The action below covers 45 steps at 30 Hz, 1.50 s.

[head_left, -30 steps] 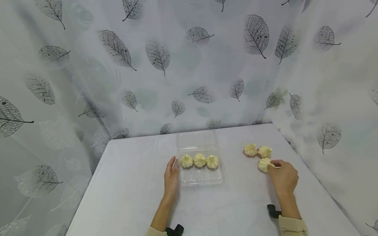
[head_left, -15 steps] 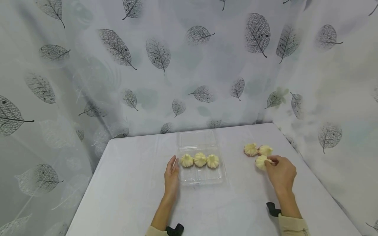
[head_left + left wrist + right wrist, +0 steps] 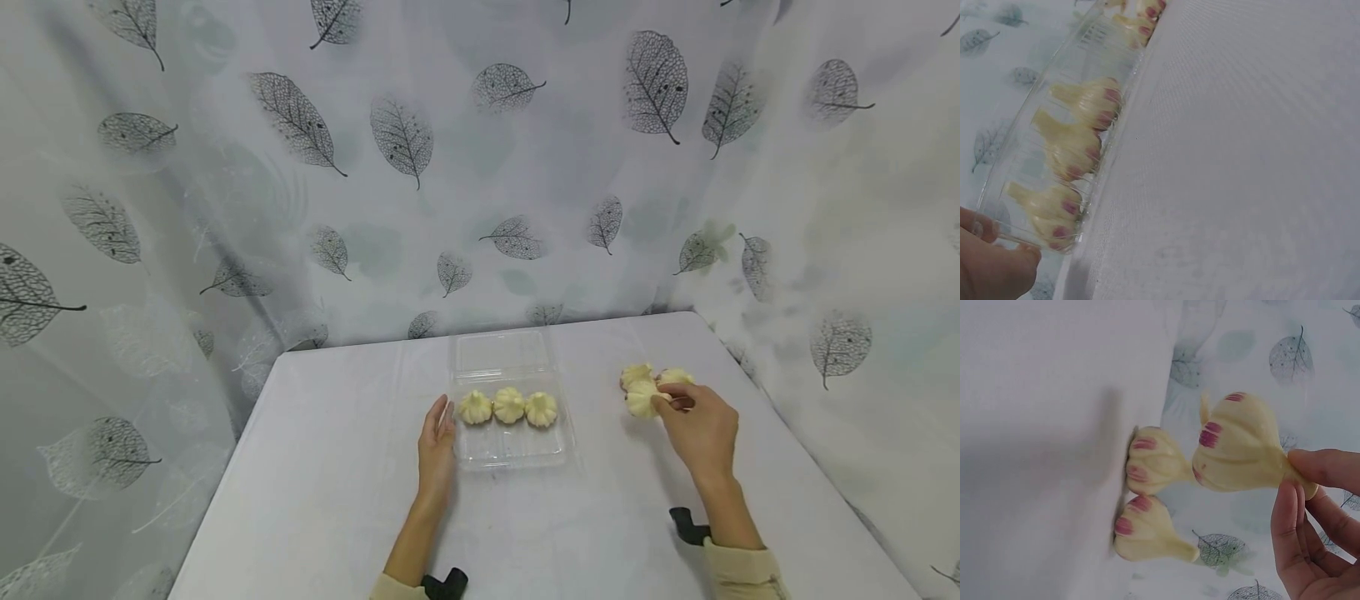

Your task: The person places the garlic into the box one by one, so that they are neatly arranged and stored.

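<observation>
Head view: the right hand point(image 3: 703, 423) pinches a garlic bulb point(image 3: 642, 399) by its neck, partly hiding two loose bulbs point(image 3: 673, 377); the left hand point(image 3: 436, 457) touches the clear box point(image 3: 510, 457) holding three bulbs point(image 3: 509, 406), grip uncertain. Half a second ago, the pinched one was farther right.

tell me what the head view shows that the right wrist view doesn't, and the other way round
Only the head view shows the left hand and the three garlic bulbs in the clear box. Only the right wrist view shows the purple streaks on the held garlic. Both show the right hand pinching that garlic, two more bulbs, the white table and the leaf-patterned curtain.
</observation>
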Each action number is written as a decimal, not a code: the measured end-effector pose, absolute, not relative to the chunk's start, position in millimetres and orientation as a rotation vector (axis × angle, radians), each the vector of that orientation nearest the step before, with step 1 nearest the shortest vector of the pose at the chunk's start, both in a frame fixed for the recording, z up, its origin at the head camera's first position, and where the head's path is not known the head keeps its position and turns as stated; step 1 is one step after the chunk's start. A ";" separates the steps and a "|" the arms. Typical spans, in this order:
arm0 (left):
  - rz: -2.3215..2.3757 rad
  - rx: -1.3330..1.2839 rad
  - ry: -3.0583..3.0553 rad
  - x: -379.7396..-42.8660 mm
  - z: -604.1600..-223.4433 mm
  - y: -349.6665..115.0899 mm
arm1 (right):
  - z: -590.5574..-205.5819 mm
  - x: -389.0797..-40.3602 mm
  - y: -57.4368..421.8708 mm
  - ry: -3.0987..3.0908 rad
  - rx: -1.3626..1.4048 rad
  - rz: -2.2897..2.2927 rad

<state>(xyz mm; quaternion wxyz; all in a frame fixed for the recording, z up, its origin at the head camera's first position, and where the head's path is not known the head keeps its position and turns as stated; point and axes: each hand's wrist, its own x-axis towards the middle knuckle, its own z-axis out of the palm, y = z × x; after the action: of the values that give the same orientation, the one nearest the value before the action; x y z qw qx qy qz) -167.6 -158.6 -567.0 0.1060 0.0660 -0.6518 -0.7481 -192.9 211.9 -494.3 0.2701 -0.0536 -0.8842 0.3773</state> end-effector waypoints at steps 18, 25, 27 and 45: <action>-2.200 0.194 -1.935 -166.1 -565.5 -158.7 | -481.7 -193.1 186.2 -2.328 0.074 1.129; -2.203 0.217 -1.935 -165.7 -567.0 -158.7 | -482.1 -191.4 176.8 -2.326 0.096 1.166; -2.201 0.219 -1.935 -165.9 -567.2 -158.7 | -482.1 -191.3 174.6 -2.321 0.108 1.175; -2.195 0.206 -1.937 -167.0 -566.6 -158.9 | -473.8 -191.7 145.0 -2.328 0.252 1.226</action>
<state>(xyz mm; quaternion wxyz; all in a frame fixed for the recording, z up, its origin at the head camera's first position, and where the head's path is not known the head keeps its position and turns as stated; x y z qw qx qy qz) -167.0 -158.9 -566.6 0.1032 0.0700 -0.6567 -0.7438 -191.7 145.0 -473.8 0.2468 0.0923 -0.8535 0.4496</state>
